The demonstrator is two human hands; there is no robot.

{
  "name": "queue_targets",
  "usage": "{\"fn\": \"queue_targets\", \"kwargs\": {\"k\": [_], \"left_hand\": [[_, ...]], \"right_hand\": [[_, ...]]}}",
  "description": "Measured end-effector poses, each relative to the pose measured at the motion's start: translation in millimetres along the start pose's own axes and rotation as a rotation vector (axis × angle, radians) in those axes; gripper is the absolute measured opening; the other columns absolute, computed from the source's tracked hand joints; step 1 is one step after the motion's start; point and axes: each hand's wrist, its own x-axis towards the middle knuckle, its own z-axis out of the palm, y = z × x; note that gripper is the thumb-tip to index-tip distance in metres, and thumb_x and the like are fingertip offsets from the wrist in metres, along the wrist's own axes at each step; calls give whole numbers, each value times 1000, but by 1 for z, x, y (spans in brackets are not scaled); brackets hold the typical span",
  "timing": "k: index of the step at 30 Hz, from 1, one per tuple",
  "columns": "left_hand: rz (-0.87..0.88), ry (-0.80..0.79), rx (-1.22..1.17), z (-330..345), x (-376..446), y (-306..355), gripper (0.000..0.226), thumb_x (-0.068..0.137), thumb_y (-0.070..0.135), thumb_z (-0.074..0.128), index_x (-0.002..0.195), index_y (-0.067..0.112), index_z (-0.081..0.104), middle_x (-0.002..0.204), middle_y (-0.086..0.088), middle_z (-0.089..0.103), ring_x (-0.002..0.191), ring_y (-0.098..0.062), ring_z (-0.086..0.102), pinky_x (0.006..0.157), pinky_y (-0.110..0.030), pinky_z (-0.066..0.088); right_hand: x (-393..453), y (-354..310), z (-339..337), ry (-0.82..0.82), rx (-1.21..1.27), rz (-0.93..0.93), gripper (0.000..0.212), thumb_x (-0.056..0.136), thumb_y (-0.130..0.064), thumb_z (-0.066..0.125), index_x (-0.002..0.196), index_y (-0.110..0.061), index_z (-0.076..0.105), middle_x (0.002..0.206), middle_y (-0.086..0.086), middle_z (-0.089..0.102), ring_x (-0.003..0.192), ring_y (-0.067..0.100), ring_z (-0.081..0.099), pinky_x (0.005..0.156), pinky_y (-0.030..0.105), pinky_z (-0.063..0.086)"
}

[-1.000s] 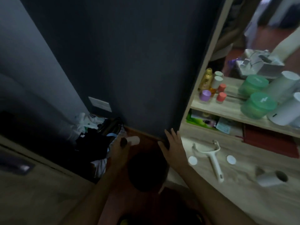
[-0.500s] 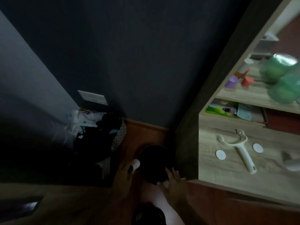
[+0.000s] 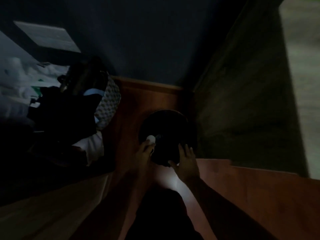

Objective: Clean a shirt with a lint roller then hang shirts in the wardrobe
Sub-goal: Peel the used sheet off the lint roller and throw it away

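1. Left hand (image 3: 144, 153) grips a small white roll (image 3: 151, 139), probably a used lint-roller sheet or spent core; too dark to tell which. Fingers curled round its lower part, white end poking up past the fingertips.
2. Right hand (image 3: 186, 161) rests on the near rim of a round dark bin (image 3: 167, 135) on the reddish floor (image 3: 251, 196). Fingers straight and slightly spread over the rim, thumb out to the left; not curled round anything I can make out.
3. Key relation: the white roll sits at the bin's left rim, just at the edge of the opening. Bin mouth lies directly right of and beyond the left fingers. Left hand is the one carrying; right hand only steadies.
4. Roll's long axis runs roughly along the left hand, pointing up-frame and slightly right toward the bin's centre. Free end leads.
5. Judgement: drop needs only a short push rightward over the mouth, then release.
6. A clothes pile (image 3: 72, 108) lies well apart to the left by the dark wall (image 3: 147, 40). No shirt clearly identifiable in it. A wooden cabinet side (image 3: 245, 101) stands just right of the bin.
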Motion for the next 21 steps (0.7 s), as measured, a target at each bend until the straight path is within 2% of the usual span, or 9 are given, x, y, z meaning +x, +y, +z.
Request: {"fn": "queue_targets", "kwargs": {"k": [3,6,8,10,12,14,16,19,21], "left_hand": [[48,-2,162,24,39,-13,76,79,53,13,133,18,55,146,-8,43,128,-26,50,106,-40,41],[167,-6,326,49,65,-30,50,74,33,34,97,18,76,110,-7,71,86,-22,72,62,-34,60],[167,-41,406,65,79,-42,44,74,29,40,95,16,77,105,-10,72,80,-27,73,53,-38,59],[139,-98,464,82,90,-54,34,73,26,62,102,15,75,109,-13,71,76,-33,72,52,-42,58],[87,-174,393,99,98,-61,54,56,22,87,107,14,72,114,-16,68,77,-38,71,51,-45,58],[43,-168,346,91,98,-52,64,59,20,88,119,14,66,127,-18,60,91,-43,68,64,-51,58],[56,-104,288,84,99,-46,60,80,19,73,135,15,51,145,-18,42,118,-43,54,91,-56,50],[86,-58,356,81,103,-41,67,63,23,86,124,10,63,129,-22,58,106,-41,63,81,-53,55],[63,-99,367,80,105,-39,64,68,28,80,126,9,61,132,-24,55,113,-44,59,88,-54,49]], "right_hand": [[42,15,26,27,-48,-24,85,90,-58,49,155,-21,8,162,14,4,149,32,-2,120,45,12],[71,28,50,46,-101,-31,84,91,-60,44,155,-23,5,162,14,-1,149,31,-3,119,45,8],[81,34,61,55,-111,-35,84,90,-62,42,155,-23,6,162,15,-1,149,32,-2,119,45,5],[85,37,69,69,-144,-53,85,86,-65,34,155,-22,7,161,16,1,149,32,0,118,45,3],[88,39,74,73,-157,-71,86,83,-65,28,155,-22,8,161,17,3,149,33,1,118,46,1],[90,40,75,71,-163,-76,86,83,-66,25,154,-23,7,161,16,3,149,32,0,118,47,0],[93,39,75,67,-167,-73,85,83,-65,25,154,-23,5,161,15,2,149,32,-1,118,47,0],[94,39,71,79,-163,-81,81,90,-63,36,154,-24,4,161,15,2,149,32,0,118,47,1],[96,39,69,83,-156,-83,81,91,-59,42,154,-25,3,161,14,3,149,32,1,118,46,2]]}}
